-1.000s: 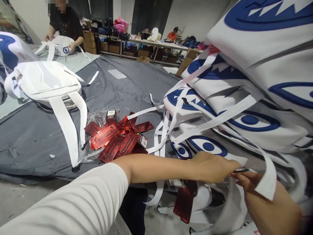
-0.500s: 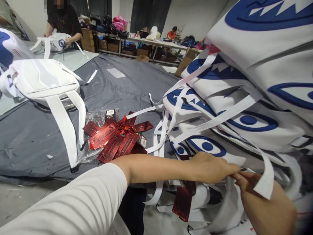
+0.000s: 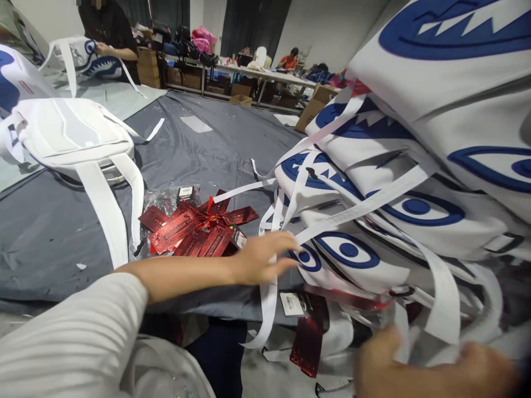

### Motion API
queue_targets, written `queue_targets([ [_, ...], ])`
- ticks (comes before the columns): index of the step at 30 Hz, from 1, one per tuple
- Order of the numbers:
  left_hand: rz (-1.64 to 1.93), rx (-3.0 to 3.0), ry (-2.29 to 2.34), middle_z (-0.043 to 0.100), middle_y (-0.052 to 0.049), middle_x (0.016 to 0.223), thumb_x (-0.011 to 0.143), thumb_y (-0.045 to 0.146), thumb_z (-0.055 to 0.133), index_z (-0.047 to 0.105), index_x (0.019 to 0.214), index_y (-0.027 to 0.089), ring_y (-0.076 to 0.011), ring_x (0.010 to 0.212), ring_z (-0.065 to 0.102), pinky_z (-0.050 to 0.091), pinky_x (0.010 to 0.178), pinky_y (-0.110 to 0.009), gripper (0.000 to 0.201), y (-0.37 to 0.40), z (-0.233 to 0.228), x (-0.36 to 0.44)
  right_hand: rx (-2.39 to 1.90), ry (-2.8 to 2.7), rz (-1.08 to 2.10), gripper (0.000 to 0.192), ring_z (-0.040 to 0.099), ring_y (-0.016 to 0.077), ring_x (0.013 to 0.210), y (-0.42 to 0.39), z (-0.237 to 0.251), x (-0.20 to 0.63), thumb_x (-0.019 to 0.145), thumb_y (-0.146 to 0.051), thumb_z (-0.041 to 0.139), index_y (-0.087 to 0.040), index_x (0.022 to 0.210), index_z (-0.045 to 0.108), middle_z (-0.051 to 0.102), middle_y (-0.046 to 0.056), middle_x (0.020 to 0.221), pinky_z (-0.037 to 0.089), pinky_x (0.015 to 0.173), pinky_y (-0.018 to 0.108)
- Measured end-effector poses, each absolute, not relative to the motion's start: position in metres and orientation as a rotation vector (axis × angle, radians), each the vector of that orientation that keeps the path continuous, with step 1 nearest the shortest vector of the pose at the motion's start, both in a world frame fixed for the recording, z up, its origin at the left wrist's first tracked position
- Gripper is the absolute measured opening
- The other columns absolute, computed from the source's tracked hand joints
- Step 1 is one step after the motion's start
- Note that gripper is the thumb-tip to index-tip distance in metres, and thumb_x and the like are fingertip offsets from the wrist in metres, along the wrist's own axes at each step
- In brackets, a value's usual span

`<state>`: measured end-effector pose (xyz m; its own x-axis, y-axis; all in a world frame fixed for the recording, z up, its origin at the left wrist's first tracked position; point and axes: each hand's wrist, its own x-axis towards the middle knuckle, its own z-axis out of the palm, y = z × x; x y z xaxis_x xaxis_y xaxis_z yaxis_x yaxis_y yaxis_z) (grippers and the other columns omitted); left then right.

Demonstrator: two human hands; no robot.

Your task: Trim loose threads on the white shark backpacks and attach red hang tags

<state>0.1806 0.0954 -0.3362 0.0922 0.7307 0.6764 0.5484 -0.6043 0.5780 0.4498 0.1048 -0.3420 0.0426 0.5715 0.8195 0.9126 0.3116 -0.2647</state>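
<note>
Centrally, left hand open, fingers spread over white straps beside red tags. Right hand blurred near bottom right, grip unclear, possibly touching stacked backpacks.

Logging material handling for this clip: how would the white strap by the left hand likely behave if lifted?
The white strap would probably be floppy: it drapes over the table edge below the left hand. It looks thin and flat, so likely light. Neighbouring straps cross it, so it may snag.
</note>
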Motion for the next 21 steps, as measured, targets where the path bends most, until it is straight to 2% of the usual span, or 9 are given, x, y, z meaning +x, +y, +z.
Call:
queue_targets([
  [1,1.737,2.102,1.479,0.067,-0.008,0.112,0.097,0.035,0.054,0.056,0.111,0.020,-0.0174,0.114,0.061,0.048,0.103,-0.033,0.021,0.078,-0.346,0.153,-1.238,-1.687,-0.473,0.076,0.046,0.0446,0.135,0.097,-0.350,0.430,0.083,-0.032,0.064,-0.032,0.153,0.035,0.052,0.024,0.141,0.038,0.103,0.067],
  [3,1.947,1.874,1.926,0.062,-0.011,0.120,0.093,0.031,0.056,0.053,0.117,0.019,-0.0209,0.120,0.057,0.045,0.107,-0.039,0.027,0.050,-0.360,0.101,-0.989,-1.924,-0.299,0.055,0.061,0.0354,0.118,0.091,-0.363,0.376,0.089,-0.023,0.057,-0.030,0.143,0.048,0.066,0.015,0.122,0.046,0.099,0.056],
  [5,1.777,1.772,2.244,0.056,-0.014,0.132,0.090,0.028,0.057,0.047,0.128,0.017,-0.0243,0.129,0.050,0.040,0.112,-0.043,0.041,0.037,-0.368,0.062,-0.901,-2.124,0.016,0.032,0.063,0.0296,0.110,0.099,-0.371,0.314,0.094,-0.021,0.048,-0.024,0.124,0.062,0.069,0.013,0.117,0.045,0.097,0.050],
  [7,1.421,1.772,2.341,0.054,-0.014,0.139,0.086,0.028,0.060,0.040,0.139,0.016,-0.0264,0.132,0.048,0.037,0.114,-0.045,0.058,0.038,-0.373,0.042,-0.941,-2.217,0.246,0.028,0.060,0.0302,0.112,0.115,-0.375,0.255,0.095,-0.021,0.046,-0.018,0.114,0.066,0.067,0.016,0.123,0.043,0.098,0.051],
  [11,1.124,1.674,2.258,0.065,-0.008,0.132,0.081,0.025,0.065,0.032,0.148,0.018,-0.0240,0.128,0.055,0.033,0.115,-0.045,0.076,0.068,-0.382,0.039,-0.976,-2.372,0.349,0.015,0.059,0.0265,0.097,0.136,-0.380,0.178,0.090,-0.017,0.053,-0.019,0.093,0.068,0.073,0.009,0.099,0.037,0.101,0.059],
  [14,1.174,1.610,2.208,0.074,-0.002,0.109,0.087,0.023,0.057,0.045,0.139,0.020,-0.0199,0.111,0.065,0.038,0.111,-0.040,0.054,0.086,-0.388,0.040,-1.013,-2.394,0.306,0.017,0.058,0.0222,0.093,0.133,-0.381,0.167,0.087,-0.013,0.053,-0.020,0.077,0.064,0.072,0.003,0.084,0.034,0.106,0.060],
  [16,1.233,1.549,2.196,0.075,-0.004,0.103,0.092,0.027,0.049,0.047,0.136,0.018,-0.0203,0.101,0.068,0.045,0.103,-0.040,0.045,0.092,-0.390,0.035,-1.069,-2.382,0.280,0.019,0.059,0.0210,0.092,0.131,-0.379,0.179,0.085,-0.012,0.055,-0.021,0.070,0.061,0.070,0.001,0.078,0.034,0.108,0.056],
  [18,1.279,1.469,2.213,0.073,-0.008,0.109,0.094,0.033,0.046,0.042,0.141,0.016,-0.0238,0.102,0.068,0.049,0.098,-0.043,0.049,0.094,-0.390,0.028,-1.168,-2.327,0.263,0.021,0.061,0.0222,0.092,0.134,-0.372,0.205,0.084,-0.014,0.056,-0.022,0.065,0.060,0.069,0.001,0.076,0.036,0.106,0.054],
  [21,1.336,1.508,2.383,0.055,-0.021,0.141,0.088,0.044,0.059,0.028,0.152,0.013,-0.0384,0.133,0.050,0.037,0.111,-0.060,0.077,0.093,-0.380,0.033,-1.309,-2.180,0.293,0.022,0.064,0.0225,0.085,0.138,-0.352,0.257,0.086,-0.016,0.056,-0.022,0.066,0.063,0.070,0.003,0.076,0.046,0.092,0.046],
])
